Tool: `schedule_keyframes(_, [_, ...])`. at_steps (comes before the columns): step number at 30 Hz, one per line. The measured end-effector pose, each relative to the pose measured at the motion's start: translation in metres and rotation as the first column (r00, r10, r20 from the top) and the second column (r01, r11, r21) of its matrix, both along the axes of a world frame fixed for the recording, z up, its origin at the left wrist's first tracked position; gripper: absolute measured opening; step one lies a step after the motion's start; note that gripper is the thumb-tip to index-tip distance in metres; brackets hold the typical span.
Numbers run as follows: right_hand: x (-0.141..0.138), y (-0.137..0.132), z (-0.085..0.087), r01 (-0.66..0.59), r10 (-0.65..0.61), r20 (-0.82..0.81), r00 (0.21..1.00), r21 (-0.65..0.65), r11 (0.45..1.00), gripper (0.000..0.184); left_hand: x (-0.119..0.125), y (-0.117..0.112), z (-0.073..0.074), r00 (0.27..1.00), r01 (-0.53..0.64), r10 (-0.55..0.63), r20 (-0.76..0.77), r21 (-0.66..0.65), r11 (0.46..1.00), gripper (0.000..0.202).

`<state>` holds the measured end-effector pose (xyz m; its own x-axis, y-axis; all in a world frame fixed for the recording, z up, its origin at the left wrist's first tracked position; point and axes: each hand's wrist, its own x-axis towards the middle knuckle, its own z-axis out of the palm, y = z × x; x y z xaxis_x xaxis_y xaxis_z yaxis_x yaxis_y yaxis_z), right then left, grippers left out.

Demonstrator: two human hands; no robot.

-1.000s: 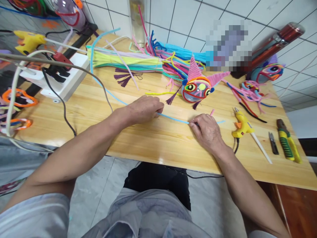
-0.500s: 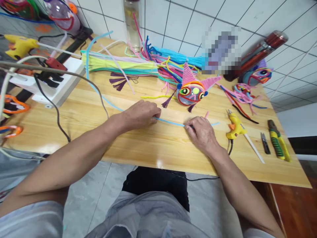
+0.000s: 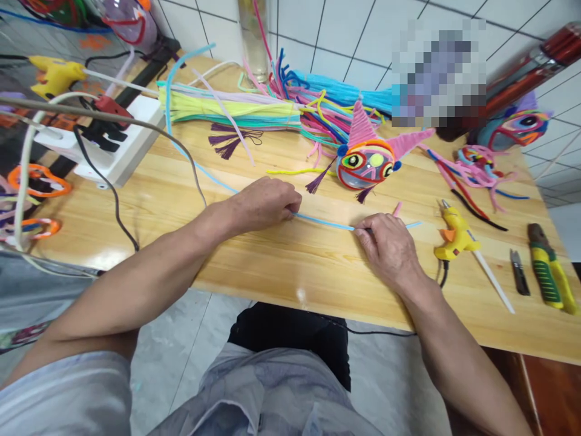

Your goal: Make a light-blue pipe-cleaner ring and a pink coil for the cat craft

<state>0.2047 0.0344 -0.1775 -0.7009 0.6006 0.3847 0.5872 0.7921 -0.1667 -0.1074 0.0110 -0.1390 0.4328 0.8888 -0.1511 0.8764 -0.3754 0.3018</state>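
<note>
Here both hands, left hand [image 3: 265, 203] and right hand [image 3: 390, 248], grip closed on the blue pipe cleaner [image 3: 324, 221].

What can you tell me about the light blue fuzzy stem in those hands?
The light blue pipe cleaner is a thin, fuzzy, very long stem lying on the wooden table. The left hand and the right hand pinch it, straight between them. A short end pokes past the right hand; the rest curves left and up toward the tiled wall.
</note>
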Motion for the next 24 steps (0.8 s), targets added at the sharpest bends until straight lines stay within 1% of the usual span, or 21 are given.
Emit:
schedule_keyframes(4, [-0.0001,0.0004,-0.0014,0.001,-0.001,0.001,1.0,-0.02,1.0,0.013,-0.0019,0.0006,-0.0026,1.0,-0.007,0.006,0.011,0.005,1.0,0.017])
schedule_keyframes(10, [-0.0005,0.0011,-0.003,-0.024,0.024,0.007,1.0,0.011,1.0,0.011,-0.0044,0.0004,-0.005,0.999,-0.04,0.04,0.037,-0.001,0.999,0.017])
schedule_keyframes(14, [-0.0006,0.0011,-0.0029,-0.04,0.039,0.014,0.999,0.028,0.999,0.01,-0.0049,0.0002,-0.0046,0.999,-0.047,0.047,-0.006,0.012,0.999,0.017])
schedule_keyframes(19, [-0.0002,0.0012,-0.004,-0.019,0.018,0.017,1.0,0.003,1.0,0.011,-0.0045,-0.0002,0.0002,0.995,-0.068,0.068,-0.069,-0.004,0.998,0.014])
schedule_keyframes(21, [-0.0011,0.0006,-0.0043,-0.021,0.021,0.01,1.0,-0.001,1.0,0.011,-0.0023,-0.0012,0.0019,0.997,-0.059,0.06,-0.046,0.022,0.998,0.016])
schedule_keyframes(23, [-0.0031,-0.001,-0.004,-0.031,0.031,0.001,1.0,-0.006,1.0,0.011,0.0013,-0.0028,0.0017,1.0,-0.028,0.027,0.013,0.052,0.998,0.022])
schedule_keyframes(24, [-0.0045,-0.0021,-0.0036,-0.033,0.033,-0.001,0.999,-0.012,0.999,0.011,0.0033,-0.0037,0.0009,0.999,-0.01,0.008,0.037,0.065,0.998,0.021])
